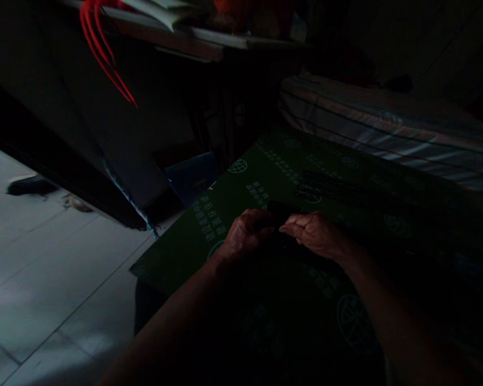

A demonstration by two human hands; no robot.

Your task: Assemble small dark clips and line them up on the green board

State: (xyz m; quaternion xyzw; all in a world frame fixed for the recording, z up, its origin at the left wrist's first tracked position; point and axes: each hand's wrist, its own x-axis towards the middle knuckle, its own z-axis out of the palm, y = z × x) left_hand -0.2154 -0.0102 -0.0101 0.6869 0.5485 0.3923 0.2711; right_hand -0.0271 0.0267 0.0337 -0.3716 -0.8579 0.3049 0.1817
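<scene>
The scene is very dark. My left hand (pixel 247 233) and my right hand (pixel 316 233) meet over a green board (pixel 241 182) printed with white characters and globe marks. Both hands have their fingers curled together around a small dark object (pixel 282 214) between them, too dim to name. A heap of dark small pieces (pixel 326 187) lies on the board just beyond my hands.
A striped mattress or cushion (pixel 386 120) lies behind the board at right. Red cords (pixel 100 48) hang from a cluttered shelf (pixel 185 32) at the top. Pale tiled floor (pixel 44 268) spreads left, with a dark shoe (pixel 30 185) on it. A blue object (pixel 193 174) sits under the shelf.
</scene>
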